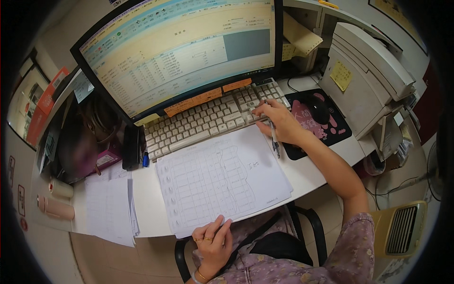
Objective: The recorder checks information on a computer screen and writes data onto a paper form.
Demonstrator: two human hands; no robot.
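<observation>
My right hand (282, 122) is over the number keys at the right end of the white keyboard (208, 120), its fingertips at the keys. A pen (275, 142) is held in that hand, its lower part sticking out below the fingers. My left hand (215, 244) lies at the desk's front edge, its fingertips on the bottom edge of a stack of printed sheets (208, 184). Those fingers are stretched out, slightly bent, and hold nothing. The top sheet bears a table, with a hand-drawn wavy outline and handwriting on its right side.
Behind the keyboard stands a lit monitor (189, 47) with orange notes (194, 102) along its lower edge. A mouse (318, 111) rests on a black mouse pad (338, 120), beside a bulky printer (364, 80). More papers (109, 203) and a pink bottle (56, 208) are at the left.
</observation>
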